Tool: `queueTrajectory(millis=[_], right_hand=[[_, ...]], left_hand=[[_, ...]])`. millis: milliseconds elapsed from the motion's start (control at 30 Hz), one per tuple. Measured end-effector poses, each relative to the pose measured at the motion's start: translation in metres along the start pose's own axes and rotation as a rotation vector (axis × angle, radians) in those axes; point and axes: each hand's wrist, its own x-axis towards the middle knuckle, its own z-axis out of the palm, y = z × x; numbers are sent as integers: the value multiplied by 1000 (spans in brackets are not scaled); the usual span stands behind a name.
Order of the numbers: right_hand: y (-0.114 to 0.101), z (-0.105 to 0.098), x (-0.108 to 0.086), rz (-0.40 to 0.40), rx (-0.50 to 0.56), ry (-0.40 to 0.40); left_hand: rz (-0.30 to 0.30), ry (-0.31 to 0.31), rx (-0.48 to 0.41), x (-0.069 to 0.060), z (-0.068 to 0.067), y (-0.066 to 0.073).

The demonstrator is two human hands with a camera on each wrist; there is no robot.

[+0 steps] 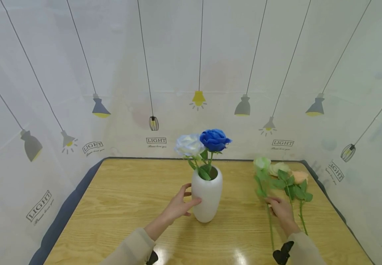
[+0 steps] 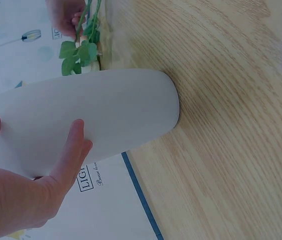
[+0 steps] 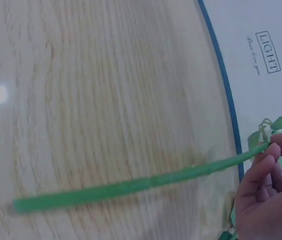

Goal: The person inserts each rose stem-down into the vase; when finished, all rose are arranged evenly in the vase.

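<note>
A white vase [image 1: 207,195] stands upright on the table, holding a pale blue-white rose [image 1: 189,144] and a deep blue rose [image 1: 215,140]. My left hand [image 1: 177,206] grips its left side, thumb on the front and fingers curved behind; the left wrist view shows the thumb [image 2: 73,145] lying along the white wall. To the right, my right hand [image 1: 282,211] pinches the stem [image 3: 150,182] of a pale green rose [image 1: 262,163] between thumb and fingertips. That stem is lifted off the table, its cut end pointing toward me.
A cream rose [image 1: 279,168] and a peach rose [image 1: 299,177] lie on the right of the wooden table [image 1: 128,198], just beyond my right hand. Behind the table's dark edge rises a white backdrop [image 1: 174,66] printed with hanging lamps.
</note>
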Motion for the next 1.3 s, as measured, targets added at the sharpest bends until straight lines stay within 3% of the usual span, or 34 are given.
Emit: queueTrajectory(millis=[233,533,867,1033,1167,1300], right_hand=[[-19,9,-6,-42,203,-36],[-58,24,-21,-97,471,-95],[-100,32,-39,-254,846,-227],[-121,30,-44,-278,1044,-244],[-138,24,-49,-287,1142,-258],[-153,19,-51,-347,1178,-259]], left_hand=[[-2,-3,0,0,0,-1],[0,-2,-3,-1,0,2],[-5,-14,-5,-18,0,32],[4,-13,-9,-11,0,19],[3,-7,0,-2,0,4],[-6,-3,3,1,0,-1]])
